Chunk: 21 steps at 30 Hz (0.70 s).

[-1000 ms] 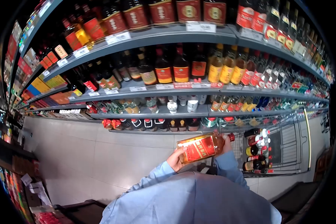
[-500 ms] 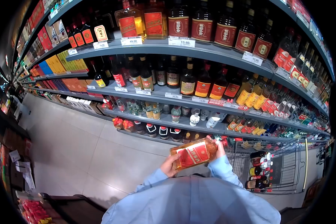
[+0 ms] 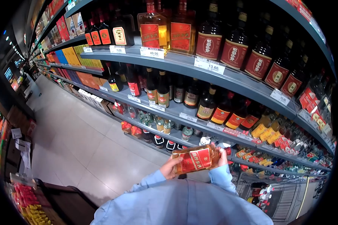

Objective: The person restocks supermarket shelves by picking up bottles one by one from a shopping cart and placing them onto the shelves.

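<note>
An amber bottle with a red label (image 3: pixel 196 159) lies sideways in front of my chest, its red cap pointing right. My left hand (image 3: pixel 171 167) grips its base end, the thumb on the label's edge. At the neck, beside the cap, my right hand (image 3: pixel 222 156) is wrapped round the glass. Two similar amber bottles with red labels (image 3: pixel 181 36) stand on the upper shelf (image 3: pixel 169 62) above a 49.00 price tag (image 3: pixel 152 52). Dark bottles with maroon labels (image 3: pixel 208 46) stand to their right.
A shopping cart (image 3: pixel 289 195) holding several bottles is at the lower right. Lower shelves (image 3: pixel 169 111) carry more bottles. Pale floor tiles (image 3: pixel 75 138) run along the aisle at left. Red and yellow packets (image 3: pixel 26 202) are at the lower left.
The view has turned left, so the shelves and cart have shifted right and down. Both hands still hold the bottle, which has tilted a little closer to level.
</note>
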{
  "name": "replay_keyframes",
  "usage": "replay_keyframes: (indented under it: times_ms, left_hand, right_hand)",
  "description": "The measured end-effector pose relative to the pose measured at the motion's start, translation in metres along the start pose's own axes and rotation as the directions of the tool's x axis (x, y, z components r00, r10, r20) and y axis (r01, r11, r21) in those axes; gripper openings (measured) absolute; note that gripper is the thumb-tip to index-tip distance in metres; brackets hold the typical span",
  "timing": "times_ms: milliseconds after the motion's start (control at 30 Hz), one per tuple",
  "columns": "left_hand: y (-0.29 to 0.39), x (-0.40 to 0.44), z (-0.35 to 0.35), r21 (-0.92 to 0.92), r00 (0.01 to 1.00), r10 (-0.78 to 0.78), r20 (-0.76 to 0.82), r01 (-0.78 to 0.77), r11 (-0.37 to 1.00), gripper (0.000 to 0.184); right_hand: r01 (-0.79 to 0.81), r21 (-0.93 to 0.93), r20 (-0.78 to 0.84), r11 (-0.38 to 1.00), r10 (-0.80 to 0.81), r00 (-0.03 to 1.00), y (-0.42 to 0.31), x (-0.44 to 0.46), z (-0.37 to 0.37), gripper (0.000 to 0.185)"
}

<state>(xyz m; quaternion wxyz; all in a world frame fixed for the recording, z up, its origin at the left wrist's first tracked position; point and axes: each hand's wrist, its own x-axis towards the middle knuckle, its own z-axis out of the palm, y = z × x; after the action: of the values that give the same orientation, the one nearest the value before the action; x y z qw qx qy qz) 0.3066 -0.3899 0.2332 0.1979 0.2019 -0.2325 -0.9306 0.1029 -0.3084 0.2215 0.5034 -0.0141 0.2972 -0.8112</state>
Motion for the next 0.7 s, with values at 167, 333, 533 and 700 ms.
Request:
replay_keyframes:
  times_ms: [167, 333, 533, 700]
  left_hand:
    - [0.058, 0.035, 0.035, 0.015, 0.961, 0.187, 0.206, -0.194, 0.981, 0.048]
    - [0.116, 0.065, 0.093, 0.101, 0.806, 0.442, 0.395, -0.516, 0.851, 0.068]
    - [0.22, 0.091, 0.144, 0.221, 0.469, 0.639, 0.61, -0.875, 0.431, 0.075]
    - [0.291, 0.113, 0.154, 0.446, 0.122, 0.768, 0.628, -0.866, -0.227, 0.056]
  right_hand:
    - [0.231, -0.087, 0.31, 0.969, -0.194, 0.931, -0.05, 0.023, 0.089, 0.015]
    - [0.441, -0.004, 0.671, 0.898, -0.325, 0.667, -0.11, 0.042, 0.175, 0.014]
    - [0.646, -0.055, 0.843, 0.761, -0.311, 0.439, -0.155, 0.056, 0.296, 0.011]
    - [0.87, -0.163, 0.897, 0.464, -0.297, 0.327, -0.147, 0.062, 0.381, 0.011]
